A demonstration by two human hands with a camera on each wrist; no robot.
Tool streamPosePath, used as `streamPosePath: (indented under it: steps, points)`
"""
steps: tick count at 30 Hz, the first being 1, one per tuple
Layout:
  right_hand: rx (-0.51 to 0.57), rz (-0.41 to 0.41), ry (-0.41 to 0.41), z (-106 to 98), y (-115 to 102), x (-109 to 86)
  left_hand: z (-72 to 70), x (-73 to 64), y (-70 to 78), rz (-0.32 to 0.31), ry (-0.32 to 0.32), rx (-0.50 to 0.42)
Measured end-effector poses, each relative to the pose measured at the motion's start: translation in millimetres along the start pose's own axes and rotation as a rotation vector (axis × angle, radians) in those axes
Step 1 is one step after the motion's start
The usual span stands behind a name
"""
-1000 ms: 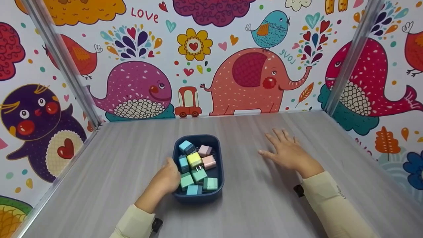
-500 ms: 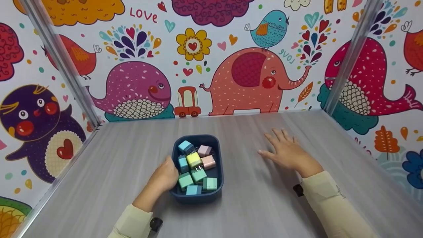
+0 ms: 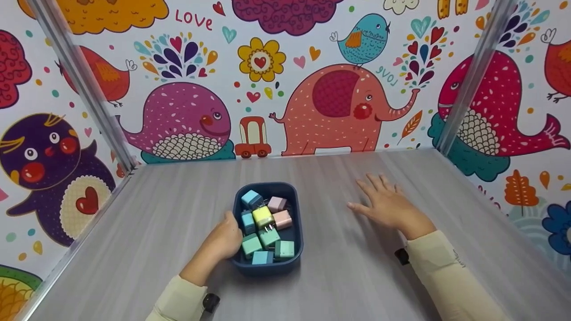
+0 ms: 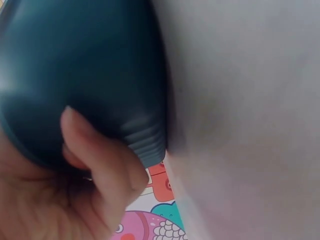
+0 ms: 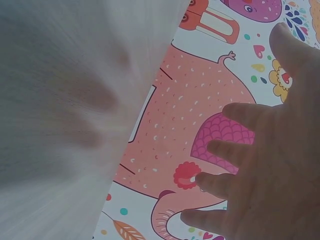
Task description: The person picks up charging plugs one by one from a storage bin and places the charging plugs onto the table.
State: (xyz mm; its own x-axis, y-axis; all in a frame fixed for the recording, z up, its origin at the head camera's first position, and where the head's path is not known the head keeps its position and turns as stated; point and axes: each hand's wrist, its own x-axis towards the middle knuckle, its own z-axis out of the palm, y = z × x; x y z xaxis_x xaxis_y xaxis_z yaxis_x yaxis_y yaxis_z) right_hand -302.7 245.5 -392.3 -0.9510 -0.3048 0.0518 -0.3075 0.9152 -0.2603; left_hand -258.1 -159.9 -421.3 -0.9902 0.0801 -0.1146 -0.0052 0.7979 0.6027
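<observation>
A navy-blue plastic bin (image 3: 267, 270) holds several small cube-shaped plug chargers, some with metal prongs showing. Among them are a yellow charger (image 3: 262, 215), a pink charger (image 3: 282, 219), a green charger (image 3: 269, 237) and a blue charger (image 3: 252, 199). My left hand (image 3: 223, 236) grips the bin's left side. The left wrist view shows fingers (image 4: 95, 150) against the outer wall of the bin (image 4: 75, 60). My right hand (image 3: 388, 205) is to the right of the bin, apart from it, palm down with fingers spread; it holds nothing.
The bin is over a grey wood-grain table (image 3: 330, 249). A printed cartoon wall (image 3: 263, 98) stands behind it, with more panels at both sides. Metal posts (image 3: 89, 84) mark the back corners.
</observation>
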Motion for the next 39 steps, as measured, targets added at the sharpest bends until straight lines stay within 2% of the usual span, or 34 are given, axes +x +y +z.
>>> streamPosePath:
  steps: [10,17,22,33,39]
  points:
    - [0.005,-0.026,0.015,-2,-13,1.0,2.6,2.0,-5.0,0.037,0.007,-0.025]
    - [-0.004,-0.049,0.020,-1,-26,0.7,2.1,2.0,-4.3,0.021,-0.006,-0.035]
    - [0.007,-0.085,0.045,-1,-47,1.3,1.9,2.2,-4.1,0.008,-0.005,-0.038]
    - [0.015,-0.167,0.018,4,-96,3.0,2.1,1.8,-5.2,-0.009,-0.013,-0.045]
    - [-0.005,-0.250,-0.027,9,-121,5.6,0.8,0.8,-3.1,0.033,0.011,-0.012]
